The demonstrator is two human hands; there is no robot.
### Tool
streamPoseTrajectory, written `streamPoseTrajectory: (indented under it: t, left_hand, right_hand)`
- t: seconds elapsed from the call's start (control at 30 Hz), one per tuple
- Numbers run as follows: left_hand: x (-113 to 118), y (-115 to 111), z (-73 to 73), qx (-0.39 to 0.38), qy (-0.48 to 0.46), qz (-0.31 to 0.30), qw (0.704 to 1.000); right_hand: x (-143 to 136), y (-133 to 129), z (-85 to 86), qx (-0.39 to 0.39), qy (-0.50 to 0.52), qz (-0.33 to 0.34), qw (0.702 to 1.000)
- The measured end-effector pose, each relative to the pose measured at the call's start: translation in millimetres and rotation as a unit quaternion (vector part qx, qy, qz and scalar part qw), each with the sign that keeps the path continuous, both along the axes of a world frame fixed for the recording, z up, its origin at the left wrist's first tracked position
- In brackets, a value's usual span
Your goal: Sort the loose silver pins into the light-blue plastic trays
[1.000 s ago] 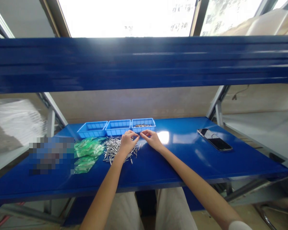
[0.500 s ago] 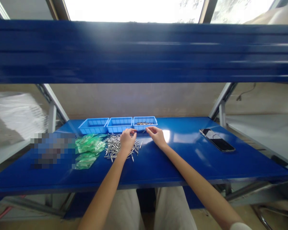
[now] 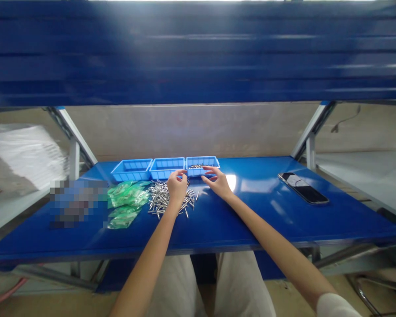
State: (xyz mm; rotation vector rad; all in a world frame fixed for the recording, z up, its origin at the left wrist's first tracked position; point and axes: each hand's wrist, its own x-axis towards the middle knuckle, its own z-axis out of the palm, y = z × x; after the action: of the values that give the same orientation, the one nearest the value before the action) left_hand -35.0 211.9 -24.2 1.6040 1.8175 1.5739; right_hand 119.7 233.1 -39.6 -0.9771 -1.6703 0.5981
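Observation:
A loose pile of thin silver metal rods (image 3: 158, 200) lies on the blue table. My left hand (image 3: 177, 187) is over the right part of the pile, fingers curled towards the thumb; whatever they may hold is too small to make out. To its right, my right hand (image 3: 219, 184) is just in front of the right-hand blue bin (image 3: 203, 172), thumb and fingers apart with nothing visible between them. More small metal pieces (image 3: 196, 166) lie inside that bin. Two further blue bins, the middle bin (image 3: 167, 171) and the left bin (image 3: 132, 176), stand beside it in a row.
Green plastic bags (image 3: 127, 200) lie left of the pile, with a blurred-out patch beyond them. A phone (image 3: 303, 189) rests on the right of the table (image 3: 251, 211). A wide blue shelf (image 3: 198, 57) spans above, carried by slanted metal supports.
My right hand has opened; the small thin piece seen at its fingertips is no longer there. My left fingers have shifted slightly. The camera view has tilted down a little.

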Motion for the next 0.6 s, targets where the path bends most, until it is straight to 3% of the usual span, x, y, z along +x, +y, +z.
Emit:
streamPoseTrajectory:
  t: [0.13,0.33,0.6]
  left_hand:
    - [-6,0,4.5,-0.017,-0.044,0.013,0.999]
    - [-5,-3,5.5,-0.013,-0.042,-0.01,0.999]
    - [-6,-2,4.7,-0.014,-0.027,-0.012,0.999]
  right_hand:
    - [-7,-12,-3.0,0.061,-0.116,0.066,0.989]
    - [-8,-15,-5.2,0.122,-0.208,0.154,0.958]
    - [-6,-11,-6.1,0.116,-0.227,0.143,0.956]
